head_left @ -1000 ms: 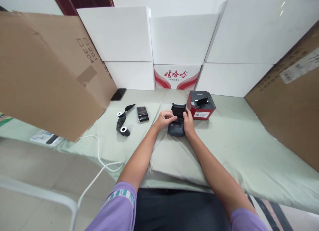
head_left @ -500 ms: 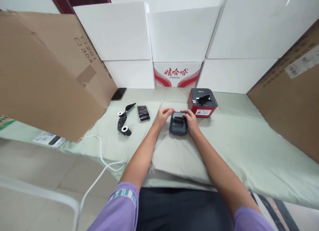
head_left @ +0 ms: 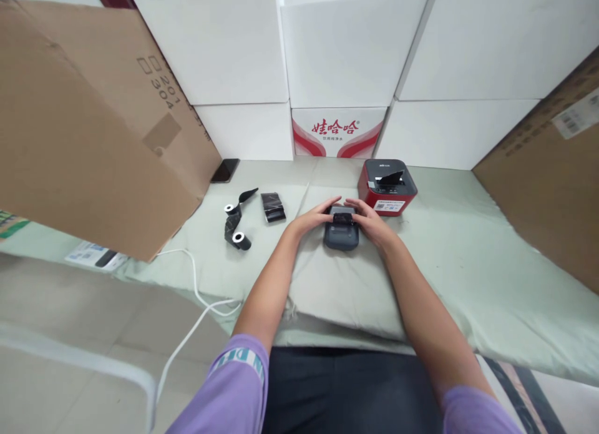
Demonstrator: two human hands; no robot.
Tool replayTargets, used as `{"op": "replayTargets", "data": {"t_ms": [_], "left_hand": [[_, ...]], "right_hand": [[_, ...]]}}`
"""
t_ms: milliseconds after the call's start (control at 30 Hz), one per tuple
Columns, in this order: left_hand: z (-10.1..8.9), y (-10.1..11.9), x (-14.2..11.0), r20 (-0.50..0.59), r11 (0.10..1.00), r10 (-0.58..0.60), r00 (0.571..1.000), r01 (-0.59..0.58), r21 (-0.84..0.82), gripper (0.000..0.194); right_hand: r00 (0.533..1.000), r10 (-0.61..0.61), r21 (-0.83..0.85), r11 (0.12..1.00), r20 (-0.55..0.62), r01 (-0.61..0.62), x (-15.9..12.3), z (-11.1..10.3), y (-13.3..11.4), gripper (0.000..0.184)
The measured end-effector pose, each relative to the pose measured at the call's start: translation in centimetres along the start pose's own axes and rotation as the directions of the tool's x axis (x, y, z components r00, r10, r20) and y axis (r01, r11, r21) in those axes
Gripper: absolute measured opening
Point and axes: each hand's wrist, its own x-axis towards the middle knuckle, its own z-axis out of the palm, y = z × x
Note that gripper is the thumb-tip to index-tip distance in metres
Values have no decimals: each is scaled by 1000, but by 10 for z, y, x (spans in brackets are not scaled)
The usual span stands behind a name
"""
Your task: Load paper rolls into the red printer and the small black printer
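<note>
A small dark grey label printer [head_left: 341, 237] lies on the cloth in front of me, with a shiny black strip [head_left: 343, 218] across its upper part. My left hand [head_left: 314, 218] holds its left side, thumb at the strip's left end and fingers around the far edge. My right hand [head_left: 373, 221] grips it from the right, its thumb at the strip's other end. Just beyond my right hand stands a red and black printer [head_left: 387, 187] with a black piece sticking out of its top slot.
Left of my hands lie a flat black packet [head_left: 273, 207] and two black rolls [head_left: 241, 240] joined by an unwound strip. A phone [head_left: 225, 170] rests farther back. White boxes [head_left: 339, 53] wall off the rear; cardboard [head_left: 107, 128] stands left. A white cable [head_left: 193, 275] hangs over the edge.
My thumbs have moved in to the black strip on the small printer, and my fingers have stretched along its far edge. The view has tilted down slightly.
</note>
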Motion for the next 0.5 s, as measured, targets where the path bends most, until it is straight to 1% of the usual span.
{"op": "replayTargets", "data": {"t_ms": [133,267,333,367,433,500], "left_hand": [[-2,-4,3,41,998,56,998,-55,-24,87],[-4,-7,4,49,998,55,997,-55,-14,84],[-3,-8,4,39,999,43,998,-42,-11,84],[-2,-8,3,32,999,35,999,-34,-12,85],[-1,-8,4,25,999,25,999,-25,-22,88],[0,-7,5,10,999,31,999,-31,-31,90]], "right_hand": [[998,-60,-8,998,11,60,-3,4,-1,52],[997,-72,-21,997,-40,71,-3,8,1,51],[995,-49,-45,998,-85,46,-3,6,1,51],[992,-28,-64,998,-125,20,-4,5,1,50],[973,28,-112,992,-228,-55,-11,4,-2,51],[950,80,-167,977,-303,-135,-23,8,-3,56]]}}
